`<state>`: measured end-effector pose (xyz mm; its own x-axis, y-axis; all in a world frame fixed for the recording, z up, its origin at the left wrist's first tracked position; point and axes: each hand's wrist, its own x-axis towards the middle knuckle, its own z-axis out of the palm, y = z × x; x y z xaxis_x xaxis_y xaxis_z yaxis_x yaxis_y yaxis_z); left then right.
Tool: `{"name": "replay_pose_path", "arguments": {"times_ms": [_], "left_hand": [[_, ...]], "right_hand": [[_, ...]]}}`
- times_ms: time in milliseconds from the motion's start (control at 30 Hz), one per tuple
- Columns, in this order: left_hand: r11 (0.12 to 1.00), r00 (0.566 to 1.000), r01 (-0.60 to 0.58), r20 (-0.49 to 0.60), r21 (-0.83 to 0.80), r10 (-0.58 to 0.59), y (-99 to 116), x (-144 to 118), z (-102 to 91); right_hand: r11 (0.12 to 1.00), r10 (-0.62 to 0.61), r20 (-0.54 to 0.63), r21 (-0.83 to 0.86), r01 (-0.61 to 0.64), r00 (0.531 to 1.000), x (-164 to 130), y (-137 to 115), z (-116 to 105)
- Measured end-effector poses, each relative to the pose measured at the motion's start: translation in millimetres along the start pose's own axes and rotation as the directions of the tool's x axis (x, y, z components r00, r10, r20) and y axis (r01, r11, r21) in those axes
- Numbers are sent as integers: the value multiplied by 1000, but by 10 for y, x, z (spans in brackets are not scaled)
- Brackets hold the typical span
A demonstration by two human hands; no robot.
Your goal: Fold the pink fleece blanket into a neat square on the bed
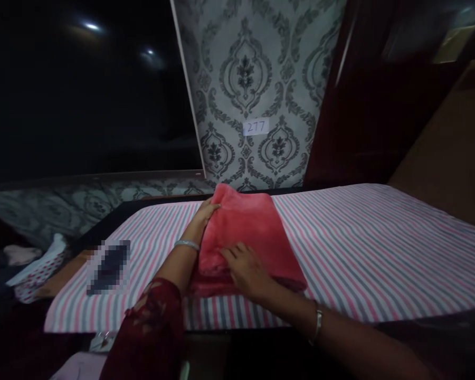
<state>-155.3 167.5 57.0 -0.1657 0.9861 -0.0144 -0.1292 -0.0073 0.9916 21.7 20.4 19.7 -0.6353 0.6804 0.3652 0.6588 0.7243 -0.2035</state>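
The folded pink towel lies on the striped sheet. The left hand lies flat along its far edge, fingertips hidden; the right hand presses flat, grasping nothing. The dark surroundings are unreadable.

Patterned wallpaper, "277" label

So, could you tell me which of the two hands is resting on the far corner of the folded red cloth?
The left hand, reaching to the red cloth's far corner; the right hand lies flat on its near part.
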Motion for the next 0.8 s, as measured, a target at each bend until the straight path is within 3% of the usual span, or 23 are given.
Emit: {"name": "replay_pose_path", "arguments": {"times_ms": [167,367,467,600,800], "left_hand": [[1000,998,-6,-56,16,7,78,71,-324],[984,987,161,-37,77,-159,-285,-180,-688],[984,987,158,-9,84,-158,-343,-184,-701],[984,991,132,-23,116,-131,-269,-69,-639],[981,991,76,-126,179,-54,-186,-20,-608]], "right_hand": [[994,-105,-110,23,108,988,96,23,-93],[989,-150,-2,19,150,989,-115,-20,175],[995,-103,-4,-4,103,995,-294,87,182],[994,-90,-10,-67,89,996,-448,233,72],[992,-120,-87,-43,117,989,-384,210,95]]}}
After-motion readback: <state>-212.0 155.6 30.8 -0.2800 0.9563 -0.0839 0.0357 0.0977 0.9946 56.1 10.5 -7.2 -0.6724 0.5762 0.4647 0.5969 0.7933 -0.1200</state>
